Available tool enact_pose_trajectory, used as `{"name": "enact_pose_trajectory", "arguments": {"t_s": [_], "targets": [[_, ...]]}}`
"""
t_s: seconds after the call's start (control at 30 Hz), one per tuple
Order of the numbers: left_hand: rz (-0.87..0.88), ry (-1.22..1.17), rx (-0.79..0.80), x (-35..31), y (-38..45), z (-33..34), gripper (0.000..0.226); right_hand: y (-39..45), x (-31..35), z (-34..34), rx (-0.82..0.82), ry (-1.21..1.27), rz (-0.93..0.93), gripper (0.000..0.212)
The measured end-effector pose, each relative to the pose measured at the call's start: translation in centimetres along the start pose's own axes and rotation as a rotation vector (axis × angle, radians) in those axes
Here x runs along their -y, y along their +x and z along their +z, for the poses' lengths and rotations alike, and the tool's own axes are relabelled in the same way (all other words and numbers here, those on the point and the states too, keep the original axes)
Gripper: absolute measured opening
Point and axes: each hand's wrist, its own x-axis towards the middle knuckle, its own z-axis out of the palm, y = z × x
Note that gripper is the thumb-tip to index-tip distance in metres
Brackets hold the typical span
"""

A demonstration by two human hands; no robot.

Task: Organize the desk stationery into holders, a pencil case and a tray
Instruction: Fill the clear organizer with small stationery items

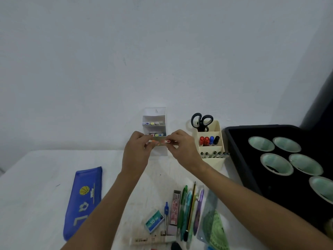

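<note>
My left hand (pixel 137 150) and my right hand (pixel 182 147) together hold a small bunch of highlighters (pixel 159 142) sideways, just in front of the white tiered holder (pixel 155 120) at the wall. Two upper tiers of that holder carry highlighters with coloured caps. A cream holder (pixel 219 139) to the right holds black scissors (pixel 201 121), red, blue and black markers (pixel 209 140) and several pens in its front tier. A blue pencil case (pixel 84 201) lies flat on the left of the white desk. A black tray (pixel 239 159) with paper cups sits at the right.
Loose items lie near the desk's front edge: a staples box (pixel 154 221), a compass (pixel 166 213), a lead box (pixel 175 208), green pens (pixel 182 208), a pencil (pixel 191 204), a green protractor set (pixel 214 230) and an eraser. The wall stands right behind the holders.
</note>
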Motion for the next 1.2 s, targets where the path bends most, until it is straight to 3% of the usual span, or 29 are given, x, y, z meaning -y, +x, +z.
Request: {"name": "enact_pose_trajectory", "arguments": {"t_s": [0.2,0.57,0.8,1.2], "targets": [[0.02,0.058,0.044,2.0,-0.1,1.5,0.019,0.1,-1.4,2.0,0.018,-0.058,-0.038,0.019],[-0.016,0.083,0.164,2.8,0.2,4.1,0.028,-0.1,-2.5,4.4,0.137,-0.142,0.196,0.022],[-0.019,0.162,0.183,3.5,0.7,4.6,0.026,-0.3,-2.5,5.4,0.092,-0.177,0.104,0.022],[0.023,0.147,0.175,4.2,0.9,5.3,0.018,-0.1,-3.0,5.9,0.128,-0.129,0.177,0.021]]}}
